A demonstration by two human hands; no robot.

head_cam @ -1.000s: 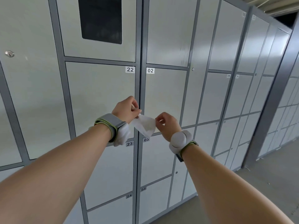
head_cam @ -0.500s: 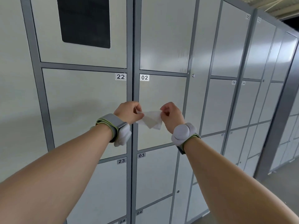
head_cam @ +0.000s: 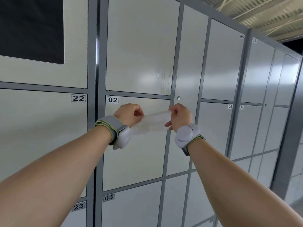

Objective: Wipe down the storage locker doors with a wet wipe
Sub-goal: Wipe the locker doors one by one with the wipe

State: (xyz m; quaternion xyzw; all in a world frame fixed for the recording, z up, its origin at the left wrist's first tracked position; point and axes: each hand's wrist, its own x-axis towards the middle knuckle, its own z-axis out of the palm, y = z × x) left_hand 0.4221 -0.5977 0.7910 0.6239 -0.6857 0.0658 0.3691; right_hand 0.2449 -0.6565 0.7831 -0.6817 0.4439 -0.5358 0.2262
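Far left: dark panel set in the top door, its lower edge well above the door numbered 22. Below that, door 23, mostly hidden behind the left forearm. All doors shut, so nothing of their contents to be seen.

Just right of the grey upright: left hand, fingers curled and pinched on the left end of the wet wipe, grey band with a white pod on the wrist. Wipe stretched flat and blurred between the two hands, held in the air in front of door 02; cannot tell whether touching the door. Right hand pinching the right end of the wipe, fingers closed on it, round white pod on that wrist.

Above door 02, a larger door with faint streaks near its right edge. Below, door 03. Right of these, a narrow tall door with a small round lock, just above the right hand.

Further right: doors 05, 06, 33 and 34, running away along the row to a dark grey end post. Ribbed ceiling at top right. Strip of pale floor at lower right, open beside the lockers.
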